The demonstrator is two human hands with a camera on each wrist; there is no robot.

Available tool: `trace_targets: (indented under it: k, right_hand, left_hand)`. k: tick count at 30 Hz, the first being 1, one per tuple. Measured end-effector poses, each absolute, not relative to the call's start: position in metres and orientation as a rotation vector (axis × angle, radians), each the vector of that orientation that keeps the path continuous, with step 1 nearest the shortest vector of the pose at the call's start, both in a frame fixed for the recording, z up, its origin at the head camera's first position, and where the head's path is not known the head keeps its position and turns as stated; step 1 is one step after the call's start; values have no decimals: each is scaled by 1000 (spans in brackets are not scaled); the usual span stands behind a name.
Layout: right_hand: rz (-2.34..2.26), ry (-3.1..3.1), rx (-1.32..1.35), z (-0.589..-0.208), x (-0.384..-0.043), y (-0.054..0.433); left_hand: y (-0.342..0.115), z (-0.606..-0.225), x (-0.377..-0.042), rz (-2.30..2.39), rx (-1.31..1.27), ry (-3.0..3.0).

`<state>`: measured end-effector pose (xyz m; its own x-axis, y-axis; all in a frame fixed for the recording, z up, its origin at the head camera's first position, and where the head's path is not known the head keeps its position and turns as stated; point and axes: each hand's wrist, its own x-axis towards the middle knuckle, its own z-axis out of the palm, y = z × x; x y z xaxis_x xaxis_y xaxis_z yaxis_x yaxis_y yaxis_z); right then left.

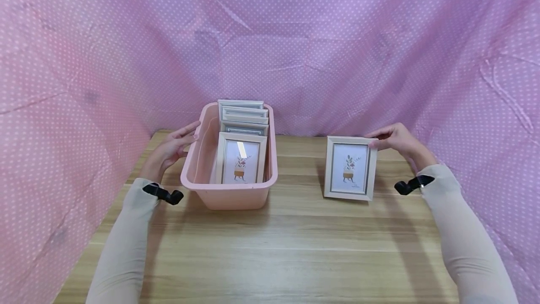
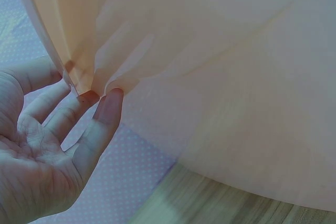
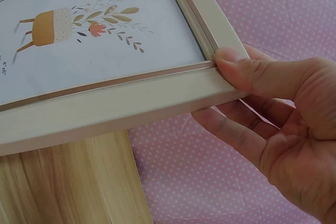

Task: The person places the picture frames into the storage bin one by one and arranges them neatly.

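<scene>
My left hand [image 1: 169, 148] is at the left side of a pink plastic tub [image 1: 236, 199], fingers spread and their tips at its rim. In the left wrist view, fingertips [image 2: 111, 106] touch the tub's outer wall beneath the lip. Inside the tub, several cream picture frames [image 1: 241, 159] lean in a row. At the right, my right hand [image 1: 398, 142] pinches the upper right corner of another cream picture frame [image 1: 371, 172]. Its thumb [image 3: 233, 69] lies on the front and the other fingers go behind. This frame stands upright, showing a print of a potted plant.
A wooden tabletop [image 1: 295, 252] bears the tub and the separate frame. Pink dotted cloth [image 1: 295, 50] hangs behind the table and along both sides. Inside the tub, the frames stand toward its right side.
</scene>
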<state>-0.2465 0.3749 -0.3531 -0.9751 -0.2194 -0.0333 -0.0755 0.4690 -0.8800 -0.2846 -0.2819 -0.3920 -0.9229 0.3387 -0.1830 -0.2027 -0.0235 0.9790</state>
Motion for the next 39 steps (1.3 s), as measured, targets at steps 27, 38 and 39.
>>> trace_targets:
  k: [27,38,39]
  right_hand:
    - [-1595,2682,-158,-332,-247,344]
    - [-1631,2688,-182,-313,-249,324]
    - [-1623,2697,-188,-312,-250,322]
  left_hand:
    - [-282,-391,-285,1999,129,1901]
    - [-282,-391,-284,2005,133,1895]
    - [-282,-391,-284,2005,133,1896]
